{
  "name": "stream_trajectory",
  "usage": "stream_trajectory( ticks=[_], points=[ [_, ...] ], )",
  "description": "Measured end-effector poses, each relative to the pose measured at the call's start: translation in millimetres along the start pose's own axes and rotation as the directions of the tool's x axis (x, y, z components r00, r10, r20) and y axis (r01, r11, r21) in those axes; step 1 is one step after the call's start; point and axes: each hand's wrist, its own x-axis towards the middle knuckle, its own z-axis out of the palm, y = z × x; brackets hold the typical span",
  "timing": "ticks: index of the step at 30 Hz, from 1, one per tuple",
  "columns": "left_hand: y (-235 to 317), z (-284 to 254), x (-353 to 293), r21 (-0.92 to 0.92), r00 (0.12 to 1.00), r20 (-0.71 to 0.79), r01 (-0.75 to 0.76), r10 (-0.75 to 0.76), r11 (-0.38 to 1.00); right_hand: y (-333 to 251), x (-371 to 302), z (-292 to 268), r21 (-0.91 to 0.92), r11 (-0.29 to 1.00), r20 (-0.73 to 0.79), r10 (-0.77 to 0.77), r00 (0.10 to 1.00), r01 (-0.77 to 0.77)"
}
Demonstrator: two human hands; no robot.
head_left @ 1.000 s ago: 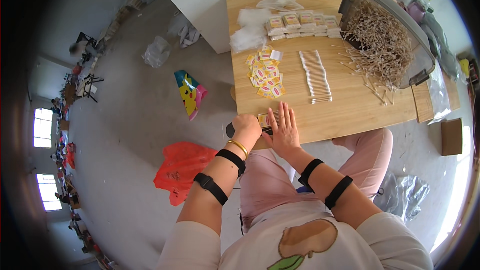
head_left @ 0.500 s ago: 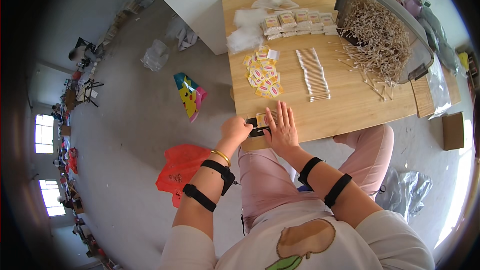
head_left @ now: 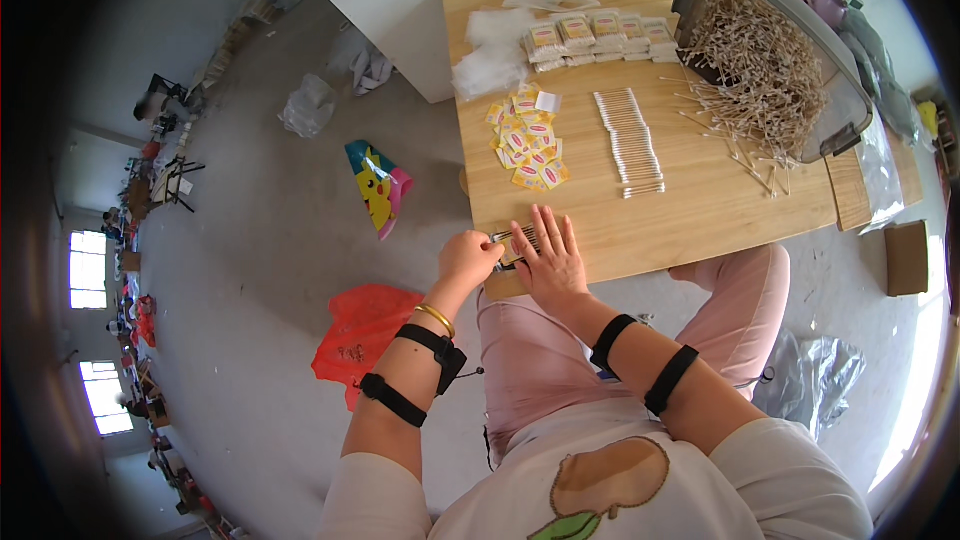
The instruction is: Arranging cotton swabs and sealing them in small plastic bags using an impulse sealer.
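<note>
At the table's near left corner, a small pack of cotton swabs (head_left: 512, 246) with a yellow card lies between my hands, partly covered. My left hand (head_left: 470, 258) is closed at the pack's left end, fingertips pressed together; what they pinch is hidden. My right hand (head_left: 553, 265) lies flat with fingers stretched, over the pack's right part. Beyond them is a pile of yellow-and-white cards (head_left: 527, 143). To its right, cotton swabs (head_left: 630, 143) lie side by side in a long row.
Filled swab packs (head_left: 590, 37) stand stacked at the back of the wooden table (head_left: 720, 225), beside clear bags (head_left: 490, 72). A grey tub (head_left: 850, 90) tips loose swabs (head_left: 755, 70) onto the right side. A red plastic bag (head_left: 365, 340) lies on the floor at left.
My right hand has slid slightly left over the pack. Less of the black piece by my left hand shows, and more swab ends are visible near the pack's top edge.
</note>
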Motion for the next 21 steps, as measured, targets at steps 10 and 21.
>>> stream_trajectory(
  ticks=[10,21],
  points=[
    [8.0,-3.6,-5.2,0.144,0.997,0.033,-0.079,0.075,0.986,-25.6,8.0,0.4,0.11,0.991,0.112,0.061,0.992,-0.073],
    [-63.1,71.9,-26.6,-0.811,0.961,-0.24,-0.122,-0.135,0.572,-4.1,7.2,-1.0,-0.001,0.999,0.088,-0.044,0.995,0.044]
  ],
)
